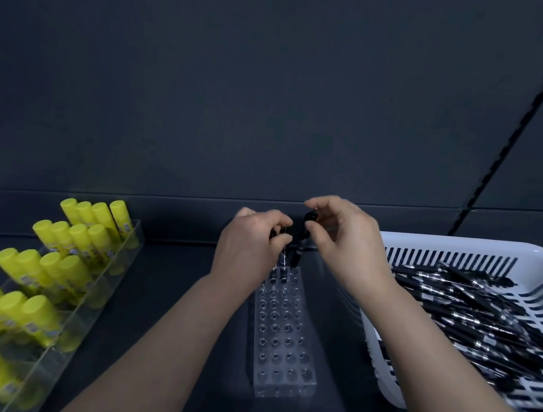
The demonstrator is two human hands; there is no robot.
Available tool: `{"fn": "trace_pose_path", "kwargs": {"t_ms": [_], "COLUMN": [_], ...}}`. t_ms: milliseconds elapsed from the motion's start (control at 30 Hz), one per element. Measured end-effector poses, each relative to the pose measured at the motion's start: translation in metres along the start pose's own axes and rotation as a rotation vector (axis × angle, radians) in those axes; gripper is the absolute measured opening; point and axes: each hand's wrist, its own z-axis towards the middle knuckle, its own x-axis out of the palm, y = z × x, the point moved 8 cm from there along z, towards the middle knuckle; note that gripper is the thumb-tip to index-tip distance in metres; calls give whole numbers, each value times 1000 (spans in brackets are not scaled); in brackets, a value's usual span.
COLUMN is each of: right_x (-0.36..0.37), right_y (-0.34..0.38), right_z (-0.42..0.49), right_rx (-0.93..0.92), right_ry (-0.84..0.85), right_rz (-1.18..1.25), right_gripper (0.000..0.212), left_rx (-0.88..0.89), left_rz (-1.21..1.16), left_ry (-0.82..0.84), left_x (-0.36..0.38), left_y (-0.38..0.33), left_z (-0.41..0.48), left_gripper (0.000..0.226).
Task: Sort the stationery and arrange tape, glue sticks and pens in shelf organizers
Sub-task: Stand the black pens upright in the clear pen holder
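Note:
A clear acrylic pen holder [283,339] with several rows of round holes stands on the dark shelf in the middle. My left hand [251,241] pinches the top of a black pen over the holder's far end, its fingers hiding most of the pen. My right hand [342,236] pinches the top of another black pen [300,244] that stands upright in a far hole. A white slotted basket [457,254] at the right holds a pile of black pens [475,322]. Yellow glue sticks [48,266] stand in rows in a clear stepped organizer at the left.
The dark back panel [274,119] of the shelf rises right behind the holder. A dark shelf floor [182,297] shows between the glue organizer and the pen holder. The basket overhangs toward my right forearm.

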Motion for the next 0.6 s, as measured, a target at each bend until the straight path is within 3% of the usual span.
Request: {"fn": "trace_pose_path", "kwargs": {"t_ms": [200, 600], "right_x": [7, 36], "right_y": [2, -21], "right_z": [11, 0], "right_rx": [-23, 7], "right_ry": [52, 179], "right_rz": [-69, -170], "right_gripper": [27, 38], "left_rx": [-12, -49], "left_rz": [4, 53], "left_ry": [-25, -55], "left_x": [-7, -15], "left_y": [-1, -1], "left_z": [-1, -8], "left_gripper": [50, 35]}}
